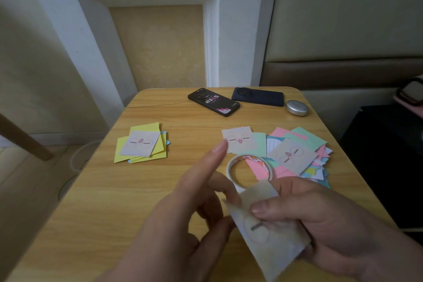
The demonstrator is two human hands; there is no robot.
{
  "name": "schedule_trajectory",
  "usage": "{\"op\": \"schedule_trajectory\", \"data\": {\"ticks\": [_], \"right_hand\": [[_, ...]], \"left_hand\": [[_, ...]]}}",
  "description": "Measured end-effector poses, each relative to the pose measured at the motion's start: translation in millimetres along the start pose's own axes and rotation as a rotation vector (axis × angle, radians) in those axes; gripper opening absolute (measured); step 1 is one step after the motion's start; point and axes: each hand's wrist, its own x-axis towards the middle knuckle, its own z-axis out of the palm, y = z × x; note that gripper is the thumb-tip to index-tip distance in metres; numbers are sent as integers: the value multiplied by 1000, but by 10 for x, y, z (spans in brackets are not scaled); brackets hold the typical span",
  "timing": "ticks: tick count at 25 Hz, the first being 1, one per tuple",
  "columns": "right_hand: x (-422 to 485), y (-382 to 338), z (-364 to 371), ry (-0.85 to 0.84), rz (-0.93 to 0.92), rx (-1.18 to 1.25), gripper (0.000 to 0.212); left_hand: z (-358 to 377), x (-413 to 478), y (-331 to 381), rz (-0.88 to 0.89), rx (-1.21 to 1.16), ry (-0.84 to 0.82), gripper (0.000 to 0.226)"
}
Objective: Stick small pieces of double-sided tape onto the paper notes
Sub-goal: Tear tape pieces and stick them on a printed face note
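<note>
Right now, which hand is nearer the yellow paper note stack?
Left. The left hand is right of the yellow paper note stack; the right hand, holding a grey paper note, is further right.

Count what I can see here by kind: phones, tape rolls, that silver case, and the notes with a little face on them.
Phones: 2
Tape rolls: 1
Silver cases: 1
Notes with a face: 4
Total: 8

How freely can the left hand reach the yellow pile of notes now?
Probably yes. Only bare table lies between the left hand and the yellow pile. But it seems to pinch the note that the right hand holds, so it must let go first.
</note>
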Motion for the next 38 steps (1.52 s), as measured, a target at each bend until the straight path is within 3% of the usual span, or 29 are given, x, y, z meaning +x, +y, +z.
{"op": "schedule_trajectory", "data": {"ticks": [2, 5, 8, 11, 14, 19, 22, 24, 28, 30, 33, 36, 38], "right_hand": [[-11, 14, -25, -21, -51, 63, 36], [-11, 31, -32, 18, -114, 26, 29], [25, 45, 5, 86, -104, -8, 29], [29, 59, 41, 170, -80, -2, 35], [29, 112, 46, 170, -23, 10, 47], [24, 119, 83, 2, -40, -19, 33], [17, 111, 70, 47, -28, -112, 32], [-8, 117, 125, 49, 8, -223, 26], [12, 143, 219, 293, 77, -524, 14], [66, 160, 217, 446, 114, -622, 23], [154, 254, 230, 557, 137, -795, 30], [187, 283, 269, 598, 149, -1140, 31], [177, 226, 277, 667, 153, -1360, 46]], "left_hand": [[-7, -35, -9, -108, -224, 10, 109], [-16, -11, -43, -324, -713, 32, 105], [-72, -7, -73, -357, -860, 61, 87], [-4, -23, -64, -345, -645, 145, 70], [87, -63, -37, -309, -395, 176, 77], [70, -70, -72, -297, -531, 144, 95], [128, -85, -129, -322, -462, 60, 113], [56, -47, -211, -445, -446, 41, 117], [-240, 48, -264, -642, -523, -193, 79], [-218, 50, -238, -689, -271, -302, 61], [-119, 34, -208, -748, 16, -380, 58], [-105, 59, -177, -801, 130, -355, 46], [-144, 86, -184, -845, 175, -263, 27]]}}
